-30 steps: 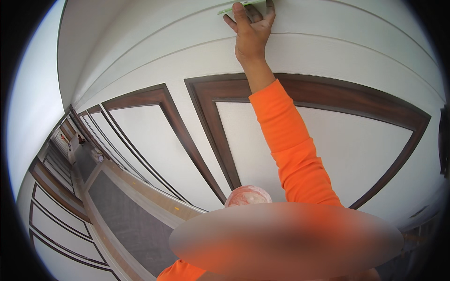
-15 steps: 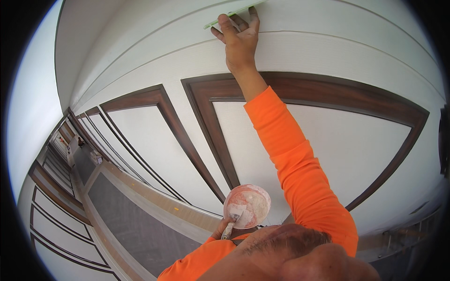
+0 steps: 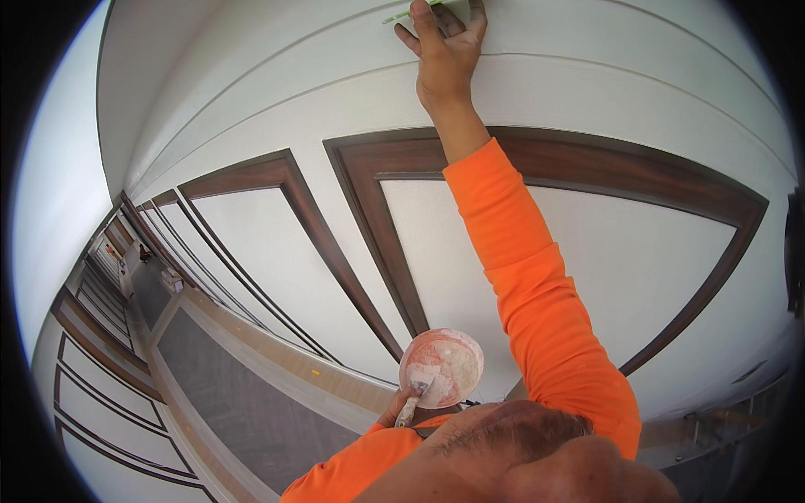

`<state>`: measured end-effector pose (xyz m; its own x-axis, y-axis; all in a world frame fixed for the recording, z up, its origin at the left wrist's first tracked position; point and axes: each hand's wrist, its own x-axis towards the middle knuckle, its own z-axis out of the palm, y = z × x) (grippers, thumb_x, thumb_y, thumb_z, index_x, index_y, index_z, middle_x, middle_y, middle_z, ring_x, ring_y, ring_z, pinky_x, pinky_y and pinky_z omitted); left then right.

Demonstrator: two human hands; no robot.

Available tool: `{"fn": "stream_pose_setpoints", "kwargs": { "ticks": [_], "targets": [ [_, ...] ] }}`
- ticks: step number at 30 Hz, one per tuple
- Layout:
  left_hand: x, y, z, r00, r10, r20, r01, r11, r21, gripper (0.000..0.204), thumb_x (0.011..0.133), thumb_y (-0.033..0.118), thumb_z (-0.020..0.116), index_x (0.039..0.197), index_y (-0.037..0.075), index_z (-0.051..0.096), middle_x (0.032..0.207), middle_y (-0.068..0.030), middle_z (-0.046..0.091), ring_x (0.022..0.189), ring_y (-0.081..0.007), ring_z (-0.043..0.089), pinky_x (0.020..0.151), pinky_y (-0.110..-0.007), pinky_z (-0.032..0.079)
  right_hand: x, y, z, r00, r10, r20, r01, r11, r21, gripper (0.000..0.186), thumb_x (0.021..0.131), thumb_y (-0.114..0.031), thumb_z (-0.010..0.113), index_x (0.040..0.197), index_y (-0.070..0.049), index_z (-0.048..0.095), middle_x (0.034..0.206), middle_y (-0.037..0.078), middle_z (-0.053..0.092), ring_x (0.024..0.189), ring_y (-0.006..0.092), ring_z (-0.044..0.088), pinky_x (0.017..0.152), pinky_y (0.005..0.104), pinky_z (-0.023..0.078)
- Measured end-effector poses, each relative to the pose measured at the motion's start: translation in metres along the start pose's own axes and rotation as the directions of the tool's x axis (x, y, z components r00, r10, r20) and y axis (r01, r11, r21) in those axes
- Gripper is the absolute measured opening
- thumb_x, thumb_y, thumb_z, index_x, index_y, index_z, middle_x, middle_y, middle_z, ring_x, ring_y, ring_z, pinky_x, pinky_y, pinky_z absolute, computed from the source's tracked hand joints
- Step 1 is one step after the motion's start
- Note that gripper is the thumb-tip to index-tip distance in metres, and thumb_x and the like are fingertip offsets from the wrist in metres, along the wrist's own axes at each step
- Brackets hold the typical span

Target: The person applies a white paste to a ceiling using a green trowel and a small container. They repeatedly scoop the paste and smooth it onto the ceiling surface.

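My right hand [image 3: 449, 69] is raised high against the white wall, its fingers closed on a thin pale-green flat spreader [image 3: 397, 17]. The spreader lies against the wall near the top of the picture, partly cut off and covered by the fingers. Low in front of my body, my left hand [image 3: 395, 408] holds a round pinkish bowl [image 3: 464, 341] smeared with whitish-pink paste. A putty knife [image 3: 407, 411] is held by the same hand, its blade resting in the bowl. Most of the left fingers are hidden beneath the bowl.
Dark brown wooden moulding [image 3: 587, 155] frames white panels on the wall in front of me. A shallow groove [image 3: 579, 59] runs across the wall above it. At left, a long corridor with grey floor [image 3: 243, 394] stretches away, with small items far along it.
My right hand has slid the spreader up and to the right along the wall. My left hand, the bowl and the putty knife stay about where they were.
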<state>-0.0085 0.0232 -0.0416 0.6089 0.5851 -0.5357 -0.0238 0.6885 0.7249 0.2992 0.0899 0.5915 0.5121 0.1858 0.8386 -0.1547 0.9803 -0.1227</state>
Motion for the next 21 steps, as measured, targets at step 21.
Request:
{"fn": "stream_pose_setpoints", "kwargs": {
  "ticks": [21],
  "targets": [
    [-0.002,0.000,-0.002,1.000,0.008,0.001,-0.008,1.000,-0.014,0.053,0.084,0.020,0.065,0.130,-0.005,0.056,0.105,-0.0158,0.068,0.086,-0.0270,0.069,0.077,-0.037,0.058,-0.004,-0.006,0.003,1.000,-0.005,-0.001,0.005,0.999,-0.035,0.098,0.095,-0.023,0.077,0.161,-0.006,0.006,0.144,0.023,0.037,0.128,0.0305,0.050,0.104,0.0435,0.053]
  ]
}}
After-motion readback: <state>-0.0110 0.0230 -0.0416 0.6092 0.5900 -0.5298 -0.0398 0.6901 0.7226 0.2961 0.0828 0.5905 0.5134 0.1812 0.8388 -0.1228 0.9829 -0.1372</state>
